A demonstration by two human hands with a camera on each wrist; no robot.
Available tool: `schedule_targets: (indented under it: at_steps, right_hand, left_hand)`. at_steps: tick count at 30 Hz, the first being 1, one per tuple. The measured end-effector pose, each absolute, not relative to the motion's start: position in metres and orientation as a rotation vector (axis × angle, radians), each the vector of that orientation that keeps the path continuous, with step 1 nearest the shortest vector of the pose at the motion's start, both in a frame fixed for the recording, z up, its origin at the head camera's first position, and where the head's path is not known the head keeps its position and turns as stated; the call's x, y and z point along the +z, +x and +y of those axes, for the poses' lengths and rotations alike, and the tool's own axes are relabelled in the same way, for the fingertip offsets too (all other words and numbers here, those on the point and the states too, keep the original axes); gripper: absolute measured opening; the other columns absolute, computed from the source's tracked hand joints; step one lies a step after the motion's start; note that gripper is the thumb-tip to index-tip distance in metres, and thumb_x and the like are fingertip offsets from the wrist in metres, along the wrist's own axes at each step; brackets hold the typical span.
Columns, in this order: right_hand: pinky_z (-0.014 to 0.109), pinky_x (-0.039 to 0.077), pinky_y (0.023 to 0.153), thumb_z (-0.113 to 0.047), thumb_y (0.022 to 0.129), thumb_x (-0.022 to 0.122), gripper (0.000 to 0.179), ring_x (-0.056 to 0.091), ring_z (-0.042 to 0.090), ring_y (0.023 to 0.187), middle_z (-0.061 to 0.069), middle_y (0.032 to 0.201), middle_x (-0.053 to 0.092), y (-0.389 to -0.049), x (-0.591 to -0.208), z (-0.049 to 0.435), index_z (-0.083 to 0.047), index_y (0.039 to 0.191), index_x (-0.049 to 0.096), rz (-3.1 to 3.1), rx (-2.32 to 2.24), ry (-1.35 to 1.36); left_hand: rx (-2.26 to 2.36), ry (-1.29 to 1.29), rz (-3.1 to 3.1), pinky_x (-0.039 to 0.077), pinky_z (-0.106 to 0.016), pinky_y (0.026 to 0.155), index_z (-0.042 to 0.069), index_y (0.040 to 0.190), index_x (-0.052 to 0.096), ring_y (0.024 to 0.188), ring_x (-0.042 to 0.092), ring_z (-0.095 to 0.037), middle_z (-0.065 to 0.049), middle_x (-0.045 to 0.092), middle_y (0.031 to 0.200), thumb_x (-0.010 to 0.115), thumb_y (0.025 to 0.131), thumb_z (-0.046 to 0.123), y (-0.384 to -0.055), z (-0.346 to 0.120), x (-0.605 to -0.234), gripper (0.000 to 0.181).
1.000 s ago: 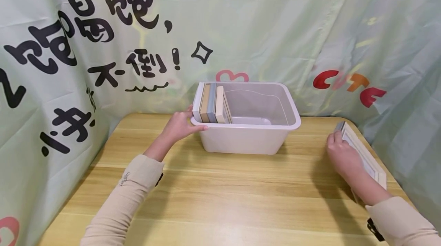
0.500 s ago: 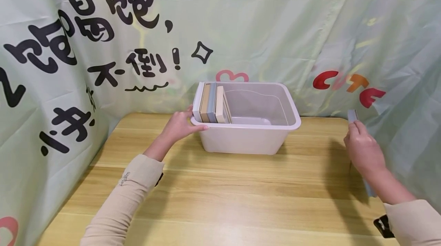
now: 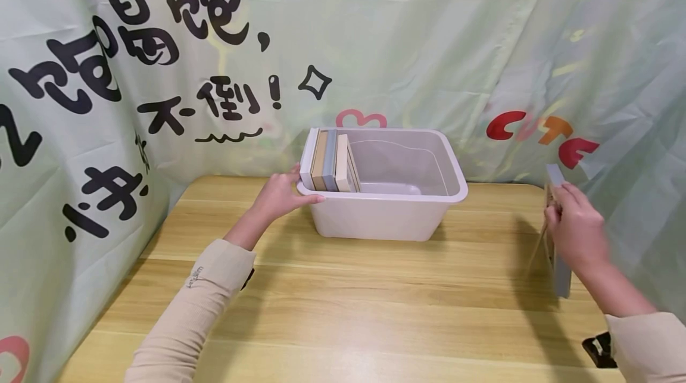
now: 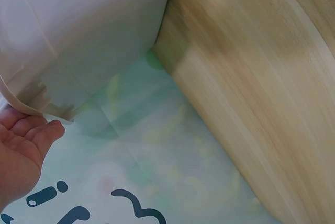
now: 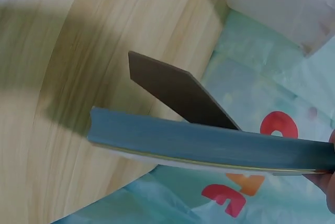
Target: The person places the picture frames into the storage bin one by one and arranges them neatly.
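My left hand (image 3: 278,195) grips the left end of a pale grey plastic bin (image 3: 380,216) by its rim, thumb along the front. In the left wrist view, the fingers (image 4: 44,135) of that hand curl at the bin's rim. Several slim picture frames (image 3: 327,159), white, tan, blue-grey and cream, stand on edge in the bin's left part. At the table's right, my right hand (image 3: 579,231) holds a blue-grey picture frame (image 3: 561,276) upright, nearly edge-on. Its brown back stand (image 5: 183,90) sticks out in the right wrist view. The frame's front is hidden.
The bin stands at the back middle of a wooden table (image 3: 348,299). A printed cloth (image 3: 407,43) hangs behind the table and along both sides. The right hand is close to the cloth on the right.
The picture frame in my right hand has gone from leaning with its pale front showing to upright and edge-on, back stand now visible. The right hand shifted rightward. The left hand stayed put.
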State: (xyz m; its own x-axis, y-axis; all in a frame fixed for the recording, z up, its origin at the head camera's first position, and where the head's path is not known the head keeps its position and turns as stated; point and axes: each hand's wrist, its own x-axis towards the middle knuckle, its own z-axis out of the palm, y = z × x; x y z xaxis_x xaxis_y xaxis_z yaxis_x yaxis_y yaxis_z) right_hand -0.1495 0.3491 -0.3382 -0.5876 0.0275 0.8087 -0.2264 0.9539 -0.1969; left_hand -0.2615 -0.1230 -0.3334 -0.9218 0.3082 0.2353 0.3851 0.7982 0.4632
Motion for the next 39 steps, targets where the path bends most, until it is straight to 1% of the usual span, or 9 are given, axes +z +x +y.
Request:
schedule_targets:
  at_steps: [6, 7, 13, 14, 19, 24, 31, 35, 39]
  right_hand:
    - [0.059, 0.042, 0.089, 0.006, 0.080, 0.050, 0.027, 0.054, 0.050, 0.098, 0.036, 0.107, 0.058, -0.149, -0.339, 0.356, 0.017, 0.103, 0.058, -2.116, 0.406, 0.113]
    - [0.052, 0.044, 0.094, 0.002, 0.082, 0.049, 0.028, 0.057, 0.044, 0.104, 0.034, 0.108, 0.059, -0.149, -0.339, 0.358, 0.016, 0.104, 0.060, -2.095, 0.416, 0.104]
    - [0.028, 0.038, 0.105, -0.008, 0.085, 0.049, 0.033, 0.058, 0.045, 0.103, 0.034, 0.108, 0.060, -0.149, -0.339, 0.364, 0.016, 0.105, 0.061, -2.019, 0.478, 0.065]
    - [0.029, 0.038, 0.105, -0.006, 0.084, 0.050, 0.032, 0.055, 0.052, 0.098, 0.035, 0.107, 0.060, -0.149, -0.338, 0.364, 0.016, 0.105, 0.061, -2.008, 0.488, 0.066]
    - [0.012, 0.033, 0.102, -0.003, 0.082, 0.054, 0.029, 0.057, 0.052, 0.096, 0.033, 0.105, 0.062, -0.152, -0.333, 0.363, 0.013, 0.104, 0.063, -1.922, 0.518, 0.053]
    - [0.013, 0.036, 0.100, -0.006, 0.084, 0.054, 0.029, 0.058, 0.051, 0.097, 0.031, 0.106, 0.063, -0.152, -0.323, 0.358, 0.010, 0.106, 0.065, -1.876, 0.538, 0.038]
    - [0.010, 0.038, 0.097, -0.010, 0.085, 0.053, 0.031, 0.059, 0.049, 0.097, 0.028, 0.107, 0.064, -0.154, -0.304, 0.348, 0.006, 0.109, 0.065, -1.829, 0.535, 0.029]
    - [0.006, 0.036, 0.094, -0.009, 0.084, 0.053, 0.031, 0.061, 0.048, 0.098, 0.027, 0.107, 0.065, -0.159, -0.294, 0.343, 0.005, 0.108, 0.066, -1.798, 0.545, 0.035]
    - [0.008, 0.038, 0.094, -0.010, 0.084, 0.053, 0.031, 0.061, 0.046, 0.100, 0.026, 0.107, 0.065, -0.161, -0.284, 0.338, 0.005, 0.108, 0.067, -1.790, 0.560, 0.017]
  left_hand:
    - [-0.771, -0.544, -2.841, 0.048, -0.039, 0.075, 0.000, 0.102, 0.069, 0.106, 0.060, -0.037, -0.025, 0.042, 0.137, 0.075, 0.069, 0.051, -0.261, -0.123, -0.333, 0.061]
    - [-0.771, -0.542, -2.843, 0.048, -0.039, 0.075, 0.000, 0.102, 0.069, 0.105, 0.061, -0.037, -0.025, 0.042, 0.137, 0.075, 0.069, 0.051, -0.261, -0.123, -0.333, 0.061]
    - [-0.770, -0.540, -2.848, 0.048, -0.037, 0.072, 0.001, 0.106, 0.068, 0.098, 0.062, -0.034, -0.025, 0.043, 0.137, 0.075, 0.069, 0.052, -0.261, -0.122, -0.333, 0.064]
    - [-0.770, -0.540, -2.849, 0.048, -0.037, 0.072, 0.001, 0.106, 0.068, 0.098, 0.062, -0.034, -0.025, 0.043, 0.137, 0.075, 0.069, 0.052, -0.261, -0.122, -0.333, 0.064]
    - [-0.752, -0.548, -2.842, 0.048, -0.038, 0.072, 0.001, 0.102, 0.069, 0.101, 0.062, -0.036, -0.025, 0.043, 0.136, 0.075, 0.070, 0.051, -0.260, -0.122, -0.332, 0.060]
    - [-0.722, -0.556, -2.847, 0.048, -0.038, 0.072, 0.000, 0.100, 0.069, 0.100, 0.062, -0.037, -0.025, 0.043, 0.136, 0.074, 0.069, 0.052, -0.260, -0.122, -0.331, 0.061]
    - [-0.677, -0.567, -2.869, 0.051, -0.043, 0.081, -0.003, 0.107, 0.066, 0.109, 0.058, -0.041, -0.024, 0.043, 0.137, 0.072, 0.070, 0.056, -0.261, -0.121, -0.330, 0.069]
    - [-0.655, -0.557, -2.885, 0.050, -0.040, 0.076, -0.003, 0.108, 0.065, 0.097, 0.062, -0.038, -0.022, 0.042, 0.138, 0.071, 0.070, 0.057, -0.261, -0.121, -0.329, 0.071]
    - [-0.636, -0.560, -2.895, 0.050, -0.040, 0.076, -0.003, 0.107, 0.066, 0.098, 0.062, -0.039, -0.022, 0.041, 0.139, 0.071, 0.071, 0.056, -0.261, -0.122, -0.327, 0.070]
